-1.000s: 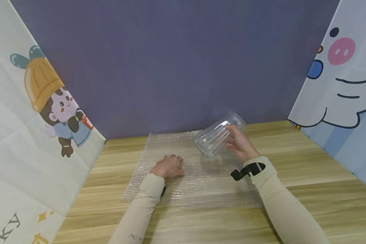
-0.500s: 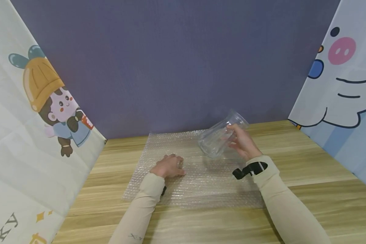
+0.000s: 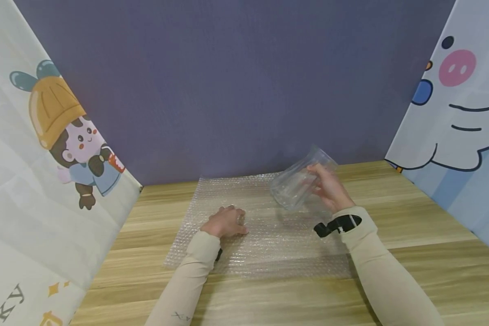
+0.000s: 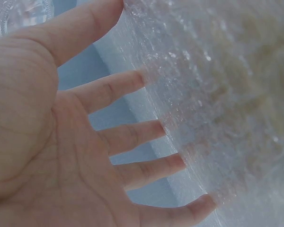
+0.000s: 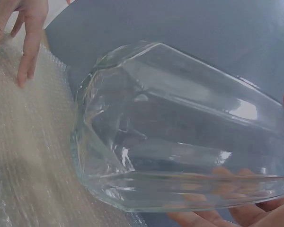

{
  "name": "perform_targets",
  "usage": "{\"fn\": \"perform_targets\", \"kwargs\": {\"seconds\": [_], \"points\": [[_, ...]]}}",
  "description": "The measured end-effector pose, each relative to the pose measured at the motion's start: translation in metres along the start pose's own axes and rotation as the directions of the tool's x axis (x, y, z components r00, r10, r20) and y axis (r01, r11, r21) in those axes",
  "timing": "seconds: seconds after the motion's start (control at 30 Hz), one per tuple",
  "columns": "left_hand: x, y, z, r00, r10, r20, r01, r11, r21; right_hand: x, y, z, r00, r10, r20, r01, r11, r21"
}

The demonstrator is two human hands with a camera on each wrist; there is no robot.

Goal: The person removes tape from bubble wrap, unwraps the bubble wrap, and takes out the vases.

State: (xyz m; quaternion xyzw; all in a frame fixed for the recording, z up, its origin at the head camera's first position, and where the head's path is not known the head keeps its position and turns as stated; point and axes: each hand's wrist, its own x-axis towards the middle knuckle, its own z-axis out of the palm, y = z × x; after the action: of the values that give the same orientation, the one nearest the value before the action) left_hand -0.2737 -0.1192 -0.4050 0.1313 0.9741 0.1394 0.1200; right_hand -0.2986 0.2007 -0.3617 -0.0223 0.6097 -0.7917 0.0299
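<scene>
A clear, faceted glass vase (image 3: 290,184) is held tilted above the right part of a bubble wrap sheet (image 3: 261,253). My right hand (image 3: 330,188) grips it near its upper right end. In the right wrist view, fingers show through the side of the vase (image 5: 189,127), whose thick base faces left. My left hand (image 3: 226,221) rests on the sheet's left half. From the left wrist, the spread fingers of that hand (image 4: 80,132) touch the bubble wrap (image 4: 227,94) with their tips, and nothing is held.
The sheet lies flat on a wood-grain tabletop (image 3: 163,217). A purple-grey panel (image 3: 236,90) stands along the table's back edge. White cloths with cartoon prints rise at the left (image 3: 36,181) and right (image 3: 464,136).
My right hand has moved a little to the right with the vase, drawing it slightly away from my left hand. The left hand and the sheet have stayed put.
</scene>
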Motion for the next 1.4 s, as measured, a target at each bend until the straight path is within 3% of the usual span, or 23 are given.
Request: {"fn": "perform_targets", "kwargs": {"seconds": [0.43,0.77,1.4], "points": [[-0.001,0.001,-0.001,1.0,-0.001,0.013,0.001,1.0,-0.006,-0.003,-0.006,-0.005,0.998,-0.01,-0.065,0.012,1.0,0.028],[-0.001,0.001,0.0,1.0,-0.003,0.01,0.003,1.0,-0.004,-0.004,-0.009,-0.013,0.997,-0.059,-0.053,0.064,0.993,0.103],[-0.002,0.002,-0.001,1.0,-0.005,0.012,0.005,1.0,-0.013,-0.002,-0.013,-0.018,0.989,-0.084,-0.124,0.094,0.993,0.074]]}}
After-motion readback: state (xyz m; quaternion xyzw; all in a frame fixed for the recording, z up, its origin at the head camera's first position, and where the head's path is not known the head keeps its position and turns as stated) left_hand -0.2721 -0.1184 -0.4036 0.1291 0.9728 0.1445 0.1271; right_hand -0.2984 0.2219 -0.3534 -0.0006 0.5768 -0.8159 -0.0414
